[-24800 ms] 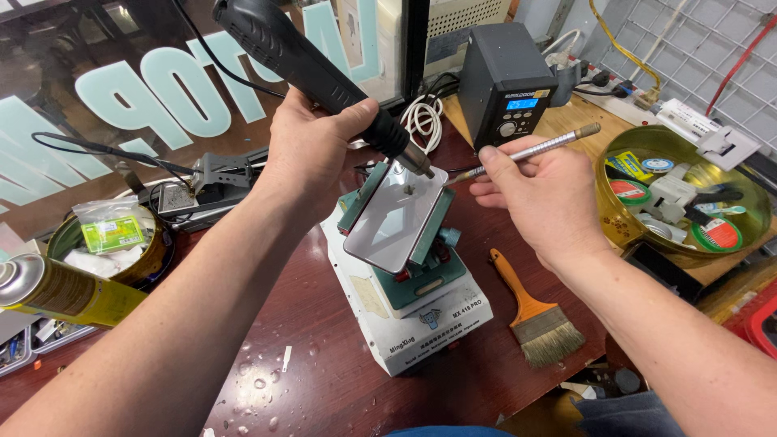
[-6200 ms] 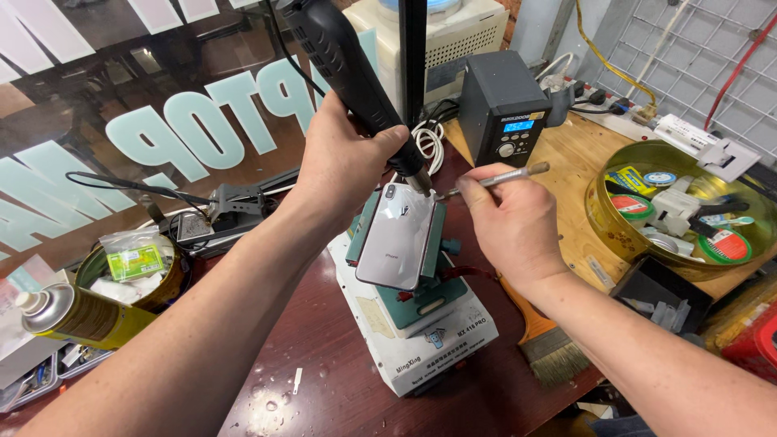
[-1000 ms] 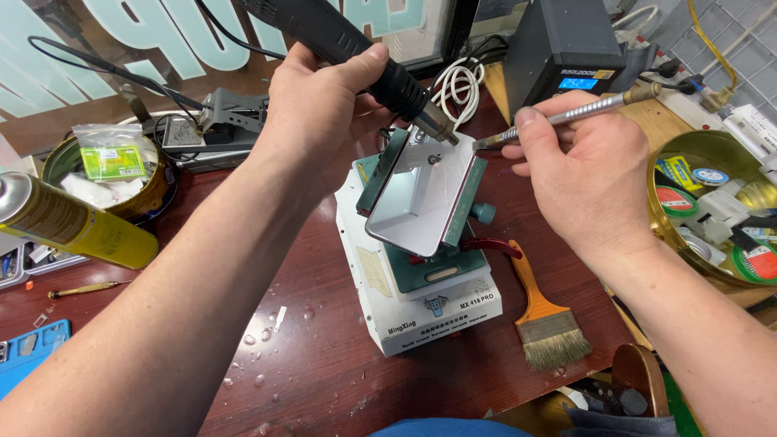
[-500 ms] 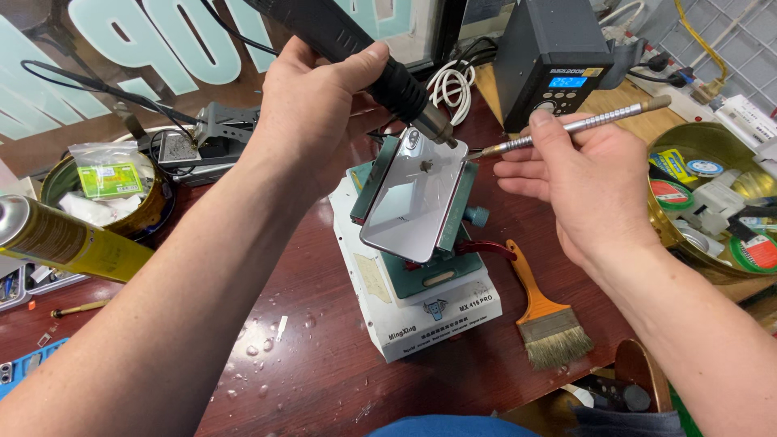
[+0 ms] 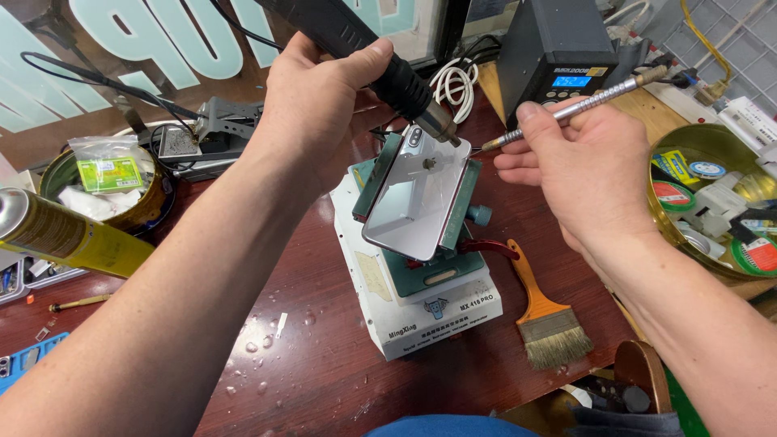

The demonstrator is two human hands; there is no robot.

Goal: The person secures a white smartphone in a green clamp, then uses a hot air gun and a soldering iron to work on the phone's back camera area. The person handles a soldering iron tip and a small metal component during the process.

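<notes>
1. Since half a second ago, your right hand [image 5: 587, 174] has edged its metal tool [image 5: 566, 109] closer to the phone [image 5: 421, 194].
2. Clamped tilted in a green fixture [image 5: 429, 271] on the worktop [image 5: 324, 364], that phone stays steady for both tools.
3. Your left hand [image 5: 320, 101] grips the black hot-air handle [image 5: 364, 48], nozzle at the phone's top edge; your right pinches its tool.
4. Left: yellow can [image 5: 73, 239], green-labelled bag [image 5: 105, 166]. Right: bowl of coloured tape rolls [image 5: 712, 202].

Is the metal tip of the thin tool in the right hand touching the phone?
Apart. The head view shows the thin tool tip ending right of the phone, with dark background between.
</notes>
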